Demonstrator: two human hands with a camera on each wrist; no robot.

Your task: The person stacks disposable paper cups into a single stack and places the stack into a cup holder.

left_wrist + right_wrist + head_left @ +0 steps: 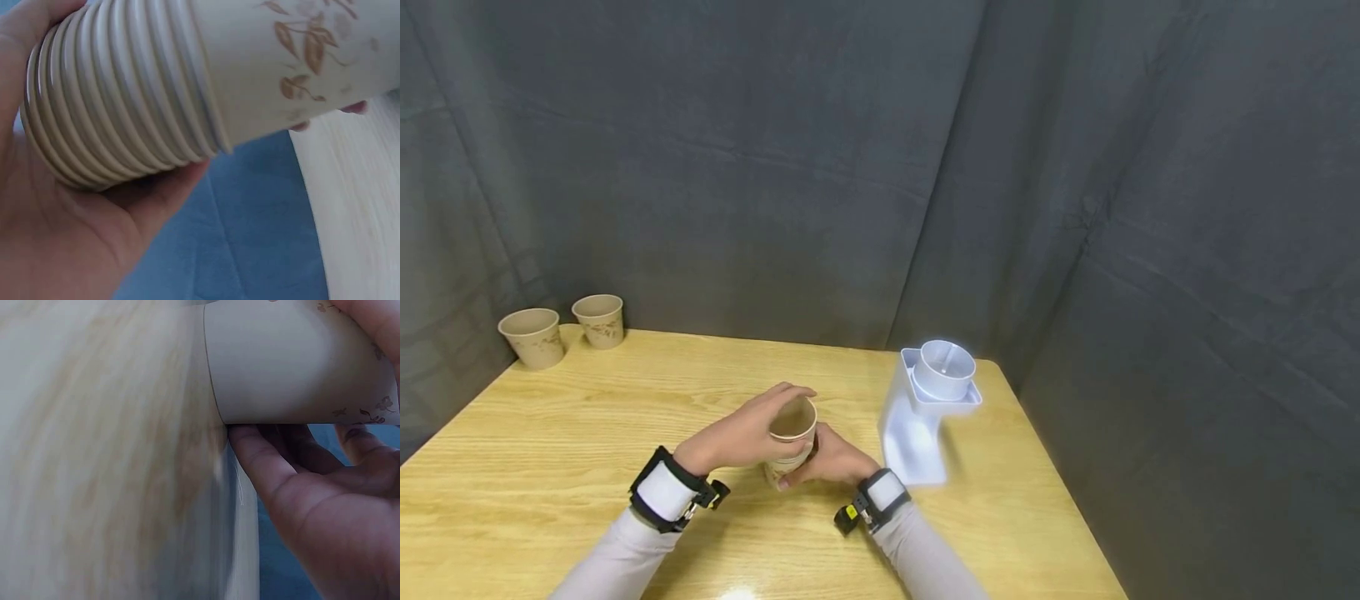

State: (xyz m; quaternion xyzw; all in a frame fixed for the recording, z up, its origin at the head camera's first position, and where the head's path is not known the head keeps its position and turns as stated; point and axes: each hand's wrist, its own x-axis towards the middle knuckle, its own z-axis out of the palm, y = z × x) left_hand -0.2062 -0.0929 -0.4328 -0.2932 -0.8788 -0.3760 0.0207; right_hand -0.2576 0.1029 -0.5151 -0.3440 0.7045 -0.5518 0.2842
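A stack of nested paper cups [794, 419] is between both hands above the wooden table. My left hand [741, 432] grips the stack around its rims at the upper end, fingers and thumb on opposite sides. In the left wrist view several ribbed rims of the stack [125, 94] show, with a brown leaf print on the outer cup's wall. My right hand [838, 457] holds the lower part of the stack from the right. In the right wrist view its thumb and fingers lie on either side of the lowest cup [281, 369], near the base.
Two single paper cups [535, 340] [599, 322] stand upright at the table's far left corner. To the right of my hands is a white plastic stand [917, 446] with a round open cylinder [946, 372] on top. Dark grey curtains [760, 183] hang behind the wooden table [647, 375].
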